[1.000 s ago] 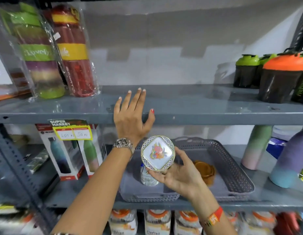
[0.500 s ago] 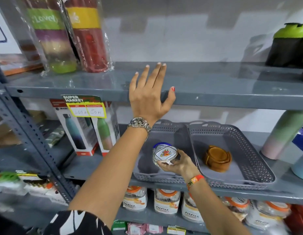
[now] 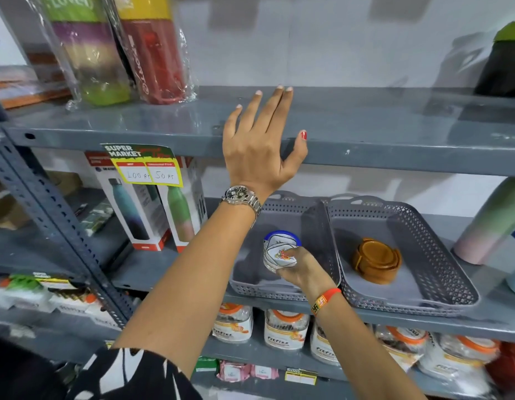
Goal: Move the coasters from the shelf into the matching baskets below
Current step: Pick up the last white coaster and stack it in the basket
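Two baskets touching | right hand grip pinching white coaster | left hand spread on shelf

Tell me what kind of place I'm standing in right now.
Most likely a small shop or supermarket aisle. A "Super Market" price tag hangs on the grey metal shelf, boxed bottles stand behind it, and rows of identical orange-lidded jars fill the shelf below.
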Demonstrator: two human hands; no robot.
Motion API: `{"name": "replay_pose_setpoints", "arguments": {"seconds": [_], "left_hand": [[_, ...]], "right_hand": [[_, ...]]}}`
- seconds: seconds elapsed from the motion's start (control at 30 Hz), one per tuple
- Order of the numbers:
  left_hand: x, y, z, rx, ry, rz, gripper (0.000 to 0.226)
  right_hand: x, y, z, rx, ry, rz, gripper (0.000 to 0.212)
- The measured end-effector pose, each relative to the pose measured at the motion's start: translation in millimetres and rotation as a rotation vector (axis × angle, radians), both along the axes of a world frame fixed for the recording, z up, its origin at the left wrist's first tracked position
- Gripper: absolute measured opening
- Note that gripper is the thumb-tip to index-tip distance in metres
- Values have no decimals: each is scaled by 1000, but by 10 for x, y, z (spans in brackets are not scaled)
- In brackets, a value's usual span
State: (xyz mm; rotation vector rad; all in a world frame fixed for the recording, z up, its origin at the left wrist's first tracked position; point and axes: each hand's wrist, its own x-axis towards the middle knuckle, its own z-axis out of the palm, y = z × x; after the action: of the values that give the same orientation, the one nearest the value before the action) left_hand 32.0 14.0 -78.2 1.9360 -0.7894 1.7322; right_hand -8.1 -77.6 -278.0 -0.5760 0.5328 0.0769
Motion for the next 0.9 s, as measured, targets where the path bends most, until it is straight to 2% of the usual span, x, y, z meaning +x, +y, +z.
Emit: {"name": "replay_pose_setpoints", "arguments": {"seconds": [0.07,0.23,0.33,0.43,0.5,0.57,0.63,0.73,0.9], "left_hand": [[0,-3,1,-2,0,-2,54],[11,3,-5,1,-10,11,54],[12,0,-1,1,-7,8,55],[11,2,1,5,-6,5,56],[12,0,0,8,-4,5,57],[15,-3,0,6,-6,7,56],[16,-6,-1,4,-7,7,56],[18,-9,-2,2,-11,9,56],[14,-10,2,-1,-3,15,56]], "right_hand": [[-42,52,30,-61,12,-24,30],[-31,66,41,-472,170,71,33],[-33,10,49,-885,248,226,67],[50,-61,24,-1165,408,313,120],[91,-122,-7,-1428,342,390,137],[99,-197,-38,-1725,259,557,146],[147,-281,-17,-1899,219,700,147],[264,-333,51,-1963,220,803,143],[361,-416,88,-2059,275,787,106]]}}
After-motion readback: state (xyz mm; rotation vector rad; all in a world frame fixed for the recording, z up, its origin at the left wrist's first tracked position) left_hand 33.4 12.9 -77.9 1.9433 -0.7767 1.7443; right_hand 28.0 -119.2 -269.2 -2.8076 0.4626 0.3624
